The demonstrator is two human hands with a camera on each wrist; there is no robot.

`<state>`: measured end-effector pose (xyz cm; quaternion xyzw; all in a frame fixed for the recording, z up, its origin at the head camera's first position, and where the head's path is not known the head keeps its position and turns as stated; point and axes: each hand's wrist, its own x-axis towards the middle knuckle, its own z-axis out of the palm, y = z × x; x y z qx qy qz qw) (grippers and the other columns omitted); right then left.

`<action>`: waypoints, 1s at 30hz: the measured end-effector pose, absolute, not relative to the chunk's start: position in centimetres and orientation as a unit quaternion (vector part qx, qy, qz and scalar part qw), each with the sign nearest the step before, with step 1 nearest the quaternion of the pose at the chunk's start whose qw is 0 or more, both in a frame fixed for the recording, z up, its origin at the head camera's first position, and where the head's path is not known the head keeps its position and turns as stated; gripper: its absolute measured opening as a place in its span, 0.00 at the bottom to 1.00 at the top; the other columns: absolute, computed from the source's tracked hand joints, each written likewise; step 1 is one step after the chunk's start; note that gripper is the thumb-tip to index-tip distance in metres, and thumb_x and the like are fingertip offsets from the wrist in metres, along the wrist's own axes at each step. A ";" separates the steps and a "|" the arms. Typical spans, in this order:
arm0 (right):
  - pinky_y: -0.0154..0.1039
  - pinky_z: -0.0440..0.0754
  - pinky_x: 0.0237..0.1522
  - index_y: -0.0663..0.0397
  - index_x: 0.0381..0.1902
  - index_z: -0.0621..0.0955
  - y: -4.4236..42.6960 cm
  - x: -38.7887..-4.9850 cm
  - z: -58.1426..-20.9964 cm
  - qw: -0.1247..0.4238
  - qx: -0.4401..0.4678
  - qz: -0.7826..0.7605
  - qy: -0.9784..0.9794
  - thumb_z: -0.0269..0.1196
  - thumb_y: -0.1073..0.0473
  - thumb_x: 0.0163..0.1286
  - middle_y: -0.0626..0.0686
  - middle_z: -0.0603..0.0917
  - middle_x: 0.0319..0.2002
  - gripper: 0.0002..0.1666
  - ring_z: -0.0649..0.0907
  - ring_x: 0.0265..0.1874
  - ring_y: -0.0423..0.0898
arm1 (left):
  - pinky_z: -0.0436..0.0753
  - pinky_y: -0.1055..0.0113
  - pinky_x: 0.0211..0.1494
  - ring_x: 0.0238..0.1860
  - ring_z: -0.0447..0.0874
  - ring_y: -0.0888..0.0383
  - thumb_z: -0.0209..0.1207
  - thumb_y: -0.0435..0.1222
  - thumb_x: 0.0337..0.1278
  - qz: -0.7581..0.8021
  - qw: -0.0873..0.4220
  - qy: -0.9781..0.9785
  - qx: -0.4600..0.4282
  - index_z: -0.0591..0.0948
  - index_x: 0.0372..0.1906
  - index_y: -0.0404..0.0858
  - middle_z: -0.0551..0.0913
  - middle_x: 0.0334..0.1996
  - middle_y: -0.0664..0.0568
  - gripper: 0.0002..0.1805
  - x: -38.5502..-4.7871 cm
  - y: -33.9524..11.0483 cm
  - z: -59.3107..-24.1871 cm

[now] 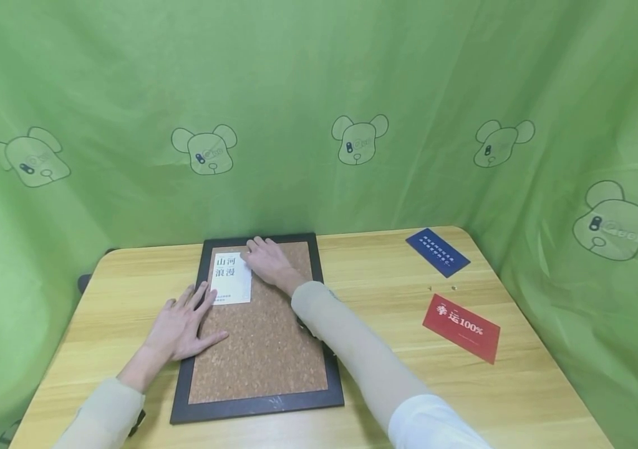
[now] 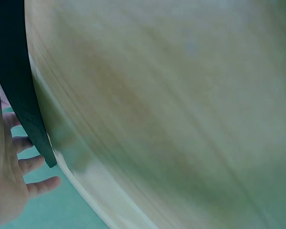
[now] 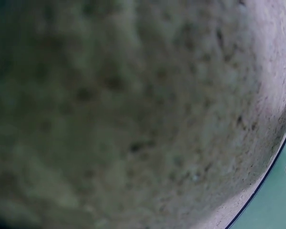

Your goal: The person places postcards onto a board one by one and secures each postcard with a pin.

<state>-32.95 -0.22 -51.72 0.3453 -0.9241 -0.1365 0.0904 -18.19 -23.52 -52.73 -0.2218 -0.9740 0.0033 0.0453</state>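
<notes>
Here's the white card [image 1: 231, 287], lying flat in the upper left of the cork board [image 1: 262, 362], its dark characters reading upright from the head camera, and both hands are right on it! The right hand [image 1: 267, 259] is at the card's upper right corner, fingers bent down over that edge, the back of the hand to the right of the card and above bare cork. Is there something pinched under those fingertips? Cannot tell: the hand itself covers the spot, and the right wrist view gives us mostly blurred cork with a few fingertips at its edge.

Over to the left hand [image 1: 181, 324], and this one is spread wide, gripping nothing. It lies across the left side of the black frame [image 1: 257, 405], fingertips up at the card's lower left edge, thumb out over the cork below the card. So the card sits between the two hands, left hand low, right hand high.

Out on the wooden table [image 1: 386, 274], well apart to the right, the blue card [image 1: 438, 252] lies beyond the red card [image 1: 463, 328], two tiny objects [image 1: 454, 287] between them.
</notes>
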 end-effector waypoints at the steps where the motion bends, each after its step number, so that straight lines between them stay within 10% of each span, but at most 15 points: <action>1: 0.40 0.83 0.61 0.39 0.68 0.82 -0.2 -32.9 -51.7 0.089 0.346 -0.136 -0.924 0.57 0.53 0.81 0.48 0.83 0.62 0.21 0.80 0.61 0.46 | 0.80 0.35 0.66 0.78 0.68 0.33 0.55 0.74 0.60 0.002 0.045 -0.974 -0.222 0.67 0.81 0.39 0.66 0.81 0.37 0.55 -18.2 -23.5 -52.7; 30: 0.42 0.82 0.66 0.39 0.66 0.83 -0.6 -32.7 -51.7 0.091 0.345 -0.140 -0.924 0.56 0.53 0.82 0.48 0.82 0.66 0.20 0.80 0.64 0.46 | 0.80 0.35 0.66 0.78 0.68 0.33 0.55 0.73 0.60 -0.004 0.045 -0.974 -0.220 0.68 0.80 0.39 0.66 0.81 0.36 0.55 -18.1 -23.5 -52.7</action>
